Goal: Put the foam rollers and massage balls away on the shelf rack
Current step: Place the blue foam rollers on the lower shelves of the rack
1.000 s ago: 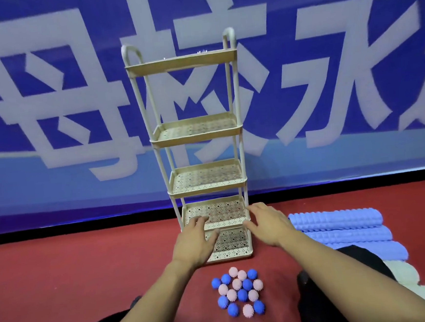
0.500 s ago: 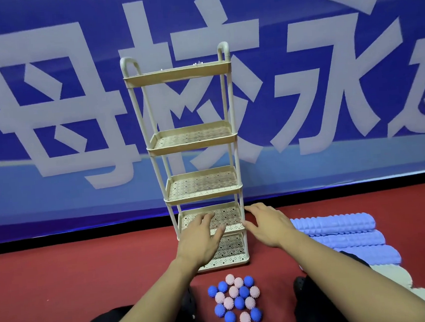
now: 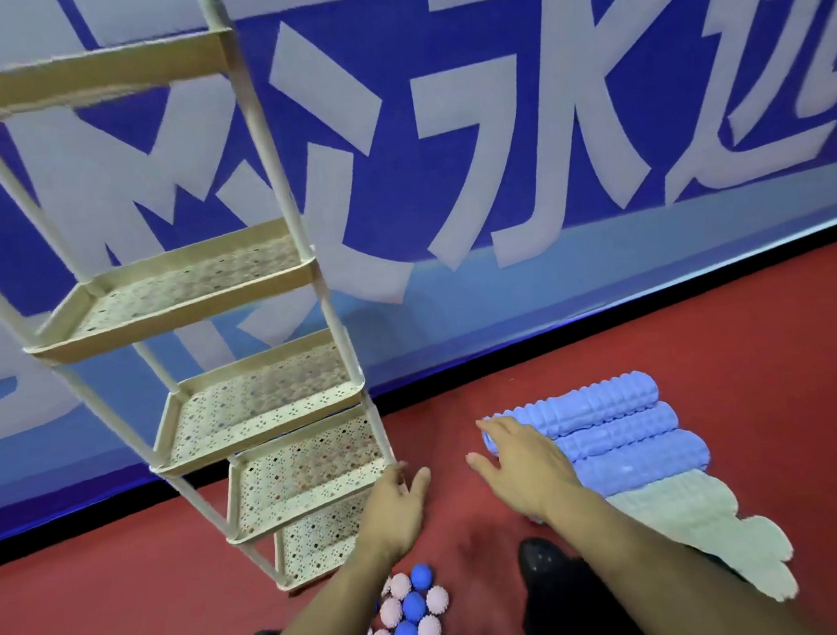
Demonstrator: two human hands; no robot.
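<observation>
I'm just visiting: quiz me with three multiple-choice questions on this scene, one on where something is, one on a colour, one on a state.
1. The foam rollers lie:
A on the rack
B on the floor, right of the rack
C in a box

2. The massage balls are:
A green and yellow
B all black
C blue and pink

3. The shelf rack shelves hold:
A nothing
B balls
C rollers

Key: 1 B, the rollers rest on red floor. 2 C, both colours show in the cluster. 3 A, every visible shelf is bare.
</observation>
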